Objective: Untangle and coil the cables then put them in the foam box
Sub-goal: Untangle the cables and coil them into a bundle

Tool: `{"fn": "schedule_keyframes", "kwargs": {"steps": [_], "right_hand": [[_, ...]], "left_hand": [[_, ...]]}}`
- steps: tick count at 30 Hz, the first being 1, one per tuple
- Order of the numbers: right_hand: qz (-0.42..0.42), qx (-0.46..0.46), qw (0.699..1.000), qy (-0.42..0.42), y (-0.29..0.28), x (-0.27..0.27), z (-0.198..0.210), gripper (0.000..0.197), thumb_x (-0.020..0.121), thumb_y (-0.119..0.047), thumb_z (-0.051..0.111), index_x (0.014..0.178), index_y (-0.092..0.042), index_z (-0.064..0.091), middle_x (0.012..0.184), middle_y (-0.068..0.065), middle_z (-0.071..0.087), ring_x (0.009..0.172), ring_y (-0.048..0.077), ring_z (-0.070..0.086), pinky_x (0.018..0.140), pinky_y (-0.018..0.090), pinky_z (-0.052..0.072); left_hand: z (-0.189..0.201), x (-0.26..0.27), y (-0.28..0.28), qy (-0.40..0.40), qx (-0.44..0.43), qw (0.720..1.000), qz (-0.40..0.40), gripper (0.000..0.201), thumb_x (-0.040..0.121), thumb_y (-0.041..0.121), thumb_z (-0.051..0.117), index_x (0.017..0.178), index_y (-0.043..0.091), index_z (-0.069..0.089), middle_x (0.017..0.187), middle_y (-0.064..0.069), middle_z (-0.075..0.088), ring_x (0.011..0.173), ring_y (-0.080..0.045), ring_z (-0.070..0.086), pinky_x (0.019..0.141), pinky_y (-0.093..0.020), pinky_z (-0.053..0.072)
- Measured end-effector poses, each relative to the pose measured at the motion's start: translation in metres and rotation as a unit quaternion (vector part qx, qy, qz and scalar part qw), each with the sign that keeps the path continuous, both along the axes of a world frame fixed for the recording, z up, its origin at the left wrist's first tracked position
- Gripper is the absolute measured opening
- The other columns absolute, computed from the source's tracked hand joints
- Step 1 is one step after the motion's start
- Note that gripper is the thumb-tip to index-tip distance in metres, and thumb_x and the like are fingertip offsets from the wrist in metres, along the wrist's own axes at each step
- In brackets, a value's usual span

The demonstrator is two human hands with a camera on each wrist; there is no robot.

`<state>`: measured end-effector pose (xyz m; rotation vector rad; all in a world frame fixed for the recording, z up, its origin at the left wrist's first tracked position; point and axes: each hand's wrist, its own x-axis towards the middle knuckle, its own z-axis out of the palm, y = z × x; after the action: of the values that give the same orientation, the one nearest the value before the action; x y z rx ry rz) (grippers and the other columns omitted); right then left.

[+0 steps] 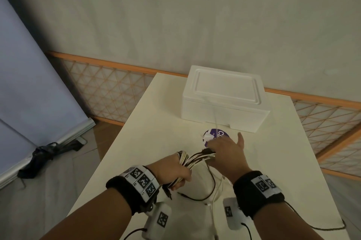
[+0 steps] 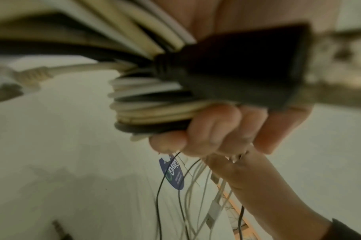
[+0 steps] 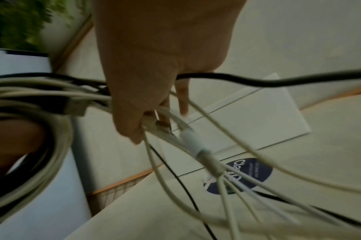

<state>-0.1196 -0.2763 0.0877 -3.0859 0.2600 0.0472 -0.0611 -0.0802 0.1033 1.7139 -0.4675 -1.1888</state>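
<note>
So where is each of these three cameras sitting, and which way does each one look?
Head: worn on the head, looking down at the table, foam box, both forearms and hands.
Left wrist: on the left wrist, looking along the left hand gripping the cable bundle.
Right wrist: on the right wrist, looking along the right hand among loose cables.
Shared: all show the round blue sticker.

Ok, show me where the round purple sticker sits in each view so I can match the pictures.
Head: purple sticker on the table just in front of the foam box, partly behind the right hand.
Left wrist: lower centre, seen edge-on as a narrow blue-purple oval, below the fingers of the right hand.
Right wrist: lower right, behind the loose cables.
Shared landmark: the foam box in the head and right wrist views.
</note>
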Motion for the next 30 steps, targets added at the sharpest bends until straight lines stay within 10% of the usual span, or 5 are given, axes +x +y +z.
{"fn": "schedule_keyframes", "kwargs": {"steps": [7,13,17,23,30], "right_hand": [[0.083,0.032,0.996,-0.03,0.01,-0.003,0.017,0.136,0.056,-0.063,0.076,0.147,-0.025,-0.017,0.158,-0.006,-0.002,0.147,0.024,0.001,0.114,0.056,-0.007],[0.187,-0.065,0.887,-0.417,0.026,-0.013,0.001,0.094,0.07,-0.009,0.067,0.147,-0.031,0.017,0.148,0.01,0.024,0.135,0.037,0.028,0.108,0.065,0.021],[0.332,-0.163,0.886,-0.278,0.049,-0.017,0.009,0.06,0.086,-0.013,0.039,0.142,-0.032,0.034,0.148,-0.001,0.037,0.138,0.03,0.032,0.107,0.067,0.018],[0.244,-0.076,0.944,-0.211,0.01,0.004,0.006,0.021,0.061,-0.028,0.079,0.077,-0.024,0.066,0.072,-0.007,0.065,0.086,0.016,0.068,0.107,0.064,0.028],[0.226,0.01,0.95,-0.216,0.02,0.006,0.001,0.009,0.078,-0.028,0.065,0.076,-0.02,0.062,0.068,-0.006,0.06,0.061,0.015,0.06,0.077,0.032,0.055]], "left_hand": [[-0.003,0.002,0.004,0.004,-0.009,1.0,-0.01,0.01,0.072,0.007,0.059,0.075,-0.001,0.053,0.042,-0.009,0.044,0.037,-0.02,0.039,0.046,-0.027,0.033],[0.01,0.003,-0.001,-0.006,0.007,1.0,0.003,0.008,0.075,0.011,0.057,0.071,0.004,0.055,0.049,-0.008,0.05,0.044,-0.02,0.046,0.05,-0.027,0.038],[0.013,0.006,-0.003,0.039,0.012,0.999,0.019,0.012,0.089,0.009,0.05,0.082,0.011,0.059,0.078,0.016,0.068,0.068,0.02,0.045,0.066,-0.006,0.037],[0.01,-0.003,0.0,0.007,0.021,0.999,-0.035,0.019,0.077,-0.001,0.057,0.068,0.01,0.045,0.056,-0.011,0.041,0.04,-0.017,0.043,0.042,-0.022,0.035],[0.012,-0.002,0.003,0.039,-0.008,0.998,-0.054,0.014,0.071,0.002,0.056,0.067,0.009,0.045,0.049,-0.008,0.041,0.036,-0.014,0.042,0.041,-0.021,0.034]]}}
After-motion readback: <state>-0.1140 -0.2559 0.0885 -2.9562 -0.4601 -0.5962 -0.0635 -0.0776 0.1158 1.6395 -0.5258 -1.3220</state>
